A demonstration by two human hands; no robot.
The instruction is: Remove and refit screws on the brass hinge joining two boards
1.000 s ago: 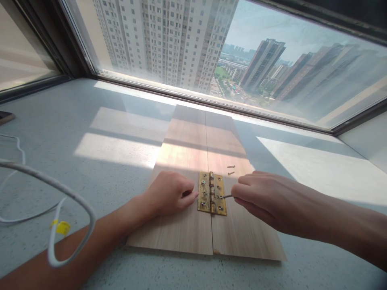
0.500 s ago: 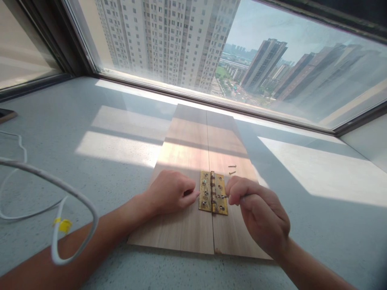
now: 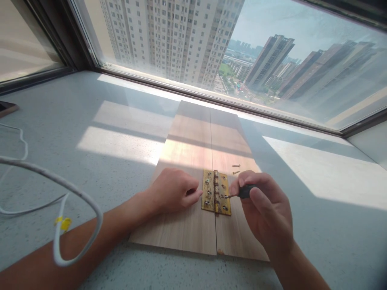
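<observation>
A brass butt hinge (image 3: pixel 215 193) lies open across the seam between two wooden boards (image 3: pixel 193 133), with screws in several of its holes. My right hand (image 3: pixel 267 205) is closed on a screwdriver (image 3: pixel 246 191) with a black handle. Its thin shaft points left, and the tip meets a screw (image 3: pixel 226 197) in the hinge's right leaf. Resting on the left board, my left hand (image 3: pixel 175 191) is curled into a loose fist. One fingertip touches the hinge's left edge, and no object shows in that hand.
Two loose screws (image 3: pixel 236 166) lie on the right board above the hinge. A white cable (image 3: pixel 75 189) with yellow tape (image 3: pixel 65 224) loops over my left forearm. At the far left is a dark-topped flat object (image 3: pixel 7 108). Behind the boards stands a window (image 3: pixel 193 90).
My right hand has opened its grip around the screwdriver and turned, so the black handle now shows. The left hand keeps its place at the hinge. The whole view has shifted slightly.
</observation>
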